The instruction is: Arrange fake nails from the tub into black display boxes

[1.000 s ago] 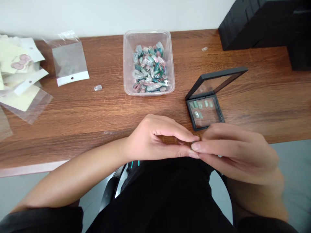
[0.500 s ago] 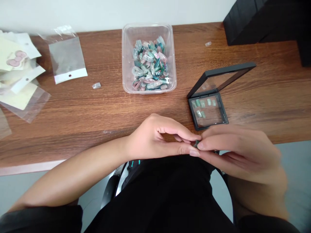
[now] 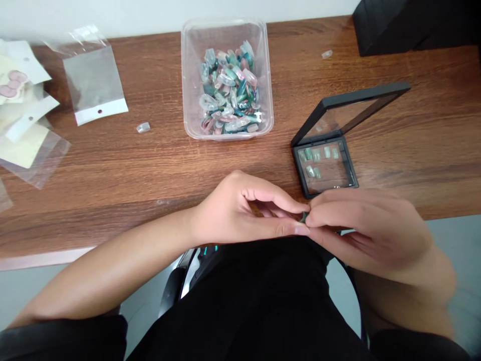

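Observation:
A small dark green press-on nail (image 3: 303,217) is pinched between the fingertips of both hands, mostly covered by them. My left hand (image 3: 248,210) holds it from the left with thumb and forefinger. From the right, my right hand (image 3: 368,230) grips it the same way, fingertips touching those of the left. Just beyond the hands, a black-framed display case (image 3: 330,175) stands on the table with its clear lid (image 3: 349,118) tilted up. Several pale green press-on nails (image 3: 316,154) lie on its clear film in two rows.
A clear plastic tub (image 3: 188,100) holding many loose press-on nails stands at the back. Single clear nails (image 3: 143,127) lie on the wooden table (image 3: 158,165). Clear bags (image 3: 93,80) and cards (image 3: 28,145) are at left; black boxes (image 3: 391,30) stand at back right.
The view has shifted slightly, so the tub and bags appear higher and further left. Both hands keep their pinch on the nail, with barely any change in the fingers.

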Action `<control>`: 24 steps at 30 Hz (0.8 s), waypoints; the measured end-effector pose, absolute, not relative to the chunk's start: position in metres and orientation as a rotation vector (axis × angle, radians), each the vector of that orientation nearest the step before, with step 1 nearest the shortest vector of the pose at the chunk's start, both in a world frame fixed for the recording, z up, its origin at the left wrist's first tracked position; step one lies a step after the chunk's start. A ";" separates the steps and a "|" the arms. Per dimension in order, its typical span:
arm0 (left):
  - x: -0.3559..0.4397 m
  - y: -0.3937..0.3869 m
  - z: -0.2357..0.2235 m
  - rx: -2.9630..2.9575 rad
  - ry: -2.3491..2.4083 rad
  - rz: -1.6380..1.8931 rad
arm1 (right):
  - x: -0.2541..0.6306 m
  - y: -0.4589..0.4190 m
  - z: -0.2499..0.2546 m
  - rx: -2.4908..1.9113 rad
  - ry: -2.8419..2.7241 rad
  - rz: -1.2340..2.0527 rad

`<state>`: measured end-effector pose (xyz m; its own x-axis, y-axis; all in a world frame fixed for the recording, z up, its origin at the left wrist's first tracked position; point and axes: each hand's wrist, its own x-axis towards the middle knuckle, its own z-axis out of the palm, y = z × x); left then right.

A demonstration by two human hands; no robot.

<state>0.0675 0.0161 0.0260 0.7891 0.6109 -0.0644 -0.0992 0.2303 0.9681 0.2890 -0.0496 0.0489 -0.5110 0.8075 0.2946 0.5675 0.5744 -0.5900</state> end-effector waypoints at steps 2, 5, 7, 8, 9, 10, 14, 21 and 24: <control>0.068 0.016 0.026 1.240 0.488 0.507 | 0.288 -0.049 0.049 -1.113 -2.267 0.592; 0.068 0.016 0.026 1.244 0.486 0.513 | 0.289 -0.050 0.049 -1.118 -2.270 0.610; 0.068 0.017 0.026 1.252 0.478 0.527 | 0.289 -0.050 0.049 -1.106 -2.265 0.634; 0.068 0.018 0.026 1.254 0.473 0.536 | 0.290 -0.050 0.049 -1.100 -2.262 0.649; 0.068 0.018 0.026 1.255 0.466 0.542 | 0.290 -0.050 0.049 -1.093 -2.260 0.661; 0.068 0.018 0.026 1.256 0.461 0.541 | 0.290 -0.049 0.050 -1.086 -2.262 0.667; 0.069 0.018 0.025 1.200 0.459 0.497 | 0.291 -0.049 0.049 -1.071 -2.278 0.660; 0.070 0.017 0.024 1.102 0.463 0.388 | 0.293 -0.050 0.049 -1.054 -2.287 0.700; 0.070 0.018 0.024 1.072 0.475 0.365 | 0.292 -0.050 0.050 -1.060 -2.286 0.716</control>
<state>0.0704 0.0176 0.0242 0.8422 0.5038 -0.1922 -0.0553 0.4353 0.8986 0.2923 -0.0500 0.0497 -0.5611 0.7955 0.2290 0.5229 0.5550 -0.6470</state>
